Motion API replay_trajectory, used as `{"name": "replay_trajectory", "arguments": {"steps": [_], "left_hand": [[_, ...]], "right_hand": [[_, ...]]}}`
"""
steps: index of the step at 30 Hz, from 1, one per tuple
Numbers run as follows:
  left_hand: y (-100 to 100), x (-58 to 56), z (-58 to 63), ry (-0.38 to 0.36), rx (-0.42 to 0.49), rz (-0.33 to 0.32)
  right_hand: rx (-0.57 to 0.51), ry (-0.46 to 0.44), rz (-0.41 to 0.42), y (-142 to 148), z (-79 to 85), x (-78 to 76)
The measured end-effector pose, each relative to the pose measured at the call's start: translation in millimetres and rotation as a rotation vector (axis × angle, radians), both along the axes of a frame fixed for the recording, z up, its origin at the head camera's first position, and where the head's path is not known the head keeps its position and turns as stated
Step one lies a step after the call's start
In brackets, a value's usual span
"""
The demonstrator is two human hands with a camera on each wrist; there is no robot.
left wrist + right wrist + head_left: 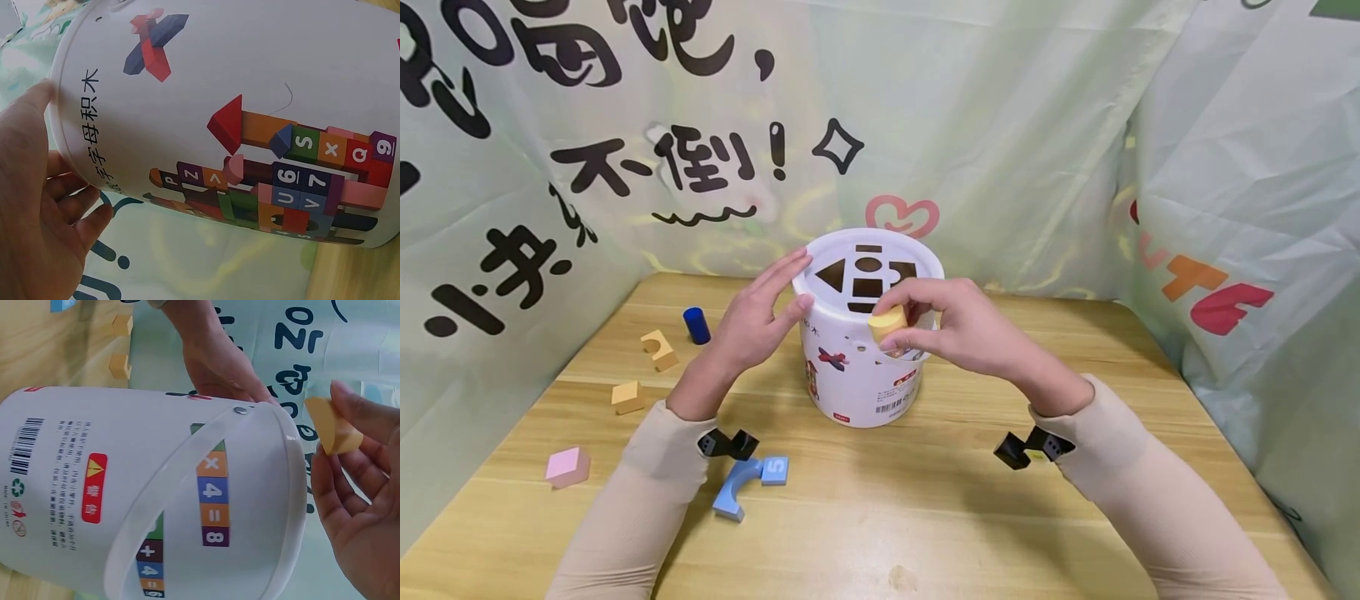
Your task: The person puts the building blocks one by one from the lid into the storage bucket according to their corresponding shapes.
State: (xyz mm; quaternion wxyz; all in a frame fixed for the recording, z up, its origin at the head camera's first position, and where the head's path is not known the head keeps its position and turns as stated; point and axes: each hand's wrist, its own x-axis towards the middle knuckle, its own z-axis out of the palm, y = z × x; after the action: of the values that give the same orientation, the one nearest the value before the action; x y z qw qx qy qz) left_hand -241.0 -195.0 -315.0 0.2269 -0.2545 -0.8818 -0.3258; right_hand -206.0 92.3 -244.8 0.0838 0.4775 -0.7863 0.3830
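Observation:
A white toy-block bucket [861, 367] stands upright, its lid [895, 250] cut with shaped holes, including a triangle, a square and an oval. My left hand [760, 321] rests against the left of the lid's rim, fingers extended along it. In the left wrist view, that hand [53, 206] lies at the rim beside the printed side. My right hand [958, 325] pinches a yellow half-round block [888, 322] between thumb and fingers, over the lid's near right edge. The right wrist view shows the block [331, 427] held just off the rim, its flat curved-edged face visible.
On the wooden table [880, 533], left of the bucket, lie a blue cylinder [697, 326], a yellow arch block [659, 350], a yellow block [627, 397] and a pink block [567, 467]. Nearer are a blue arch [736, 490] and a blue numbered block [775, 471]. Printed cloth surrounds the table.

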Motion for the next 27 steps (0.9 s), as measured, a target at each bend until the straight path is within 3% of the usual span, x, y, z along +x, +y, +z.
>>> {"name": "replay_trajectory", "arguments": {"steps": [13,18,27], "left_hand": [[2,0.2,1.5,0.007,-0.025,0.001],[2,0.2,2.2,0.005,-0.024,-0.001],[1,1.1,1.4,0.009,-0.03,0.006]], "right_hand": [[0.026,-0.125,-0.229,-19,13.7,-16.9],[0.051,-0.187,-0.257,-26,13.1,-23.7],[0.106,-0.201,-0.29,-37,7.1,-30.7]]}}
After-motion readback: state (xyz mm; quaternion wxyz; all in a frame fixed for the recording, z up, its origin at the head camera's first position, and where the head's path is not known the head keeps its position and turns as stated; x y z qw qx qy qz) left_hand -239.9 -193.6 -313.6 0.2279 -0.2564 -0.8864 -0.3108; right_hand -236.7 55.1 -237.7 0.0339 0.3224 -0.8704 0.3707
